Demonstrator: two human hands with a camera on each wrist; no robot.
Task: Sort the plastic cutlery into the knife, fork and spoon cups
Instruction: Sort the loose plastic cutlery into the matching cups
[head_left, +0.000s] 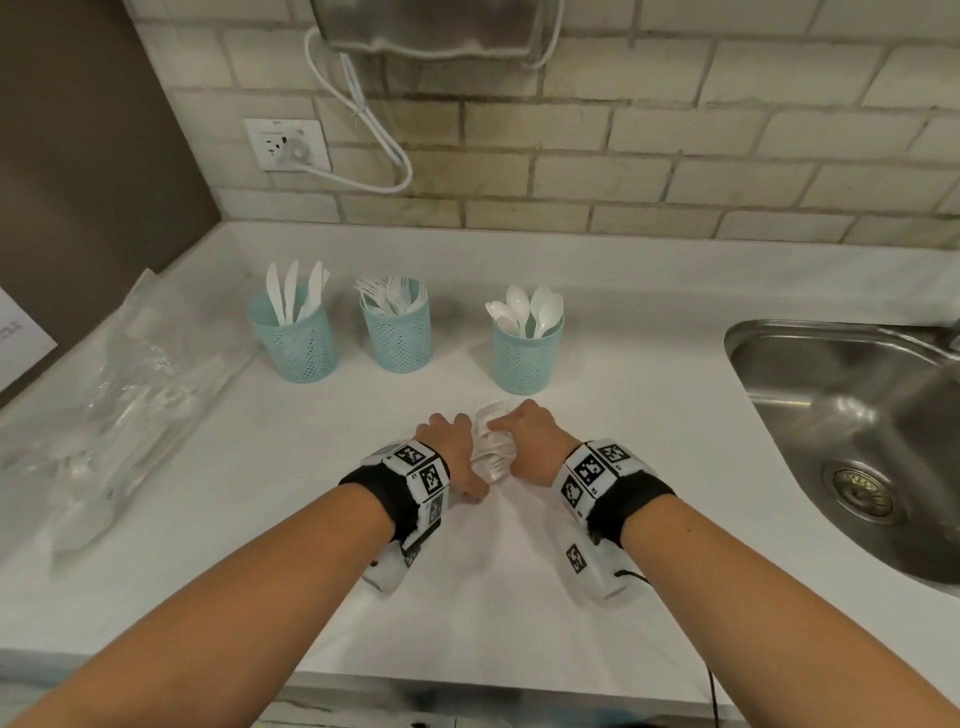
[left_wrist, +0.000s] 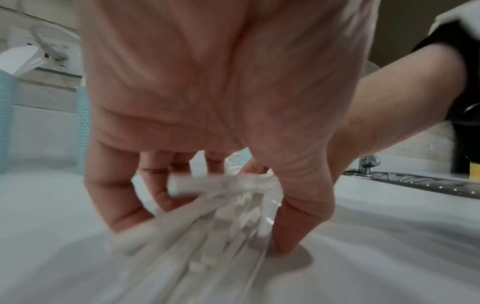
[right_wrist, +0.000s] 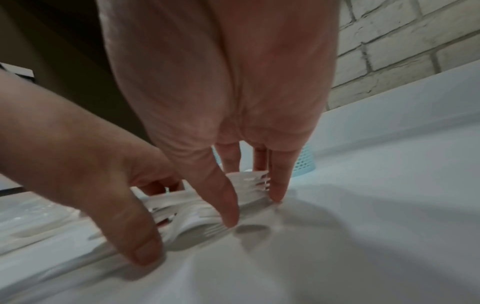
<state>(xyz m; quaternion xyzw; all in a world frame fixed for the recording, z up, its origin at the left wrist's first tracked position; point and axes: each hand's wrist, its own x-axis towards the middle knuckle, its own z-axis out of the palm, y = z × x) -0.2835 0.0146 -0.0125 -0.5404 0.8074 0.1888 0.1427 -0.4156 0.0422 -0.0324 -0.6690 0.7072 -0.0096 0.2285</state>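
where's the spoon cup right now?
In the head view the spoon cup stands on the counter, rightmost of the three cups, between the fork cup and the sink, just behind both hands.

place: kitchen | signs: steel sink (head_left: 852, 415), white counter (head_left: 597, 571), tiled wall (head_left: 623, 156), wall socket (head_left: 287, 144)
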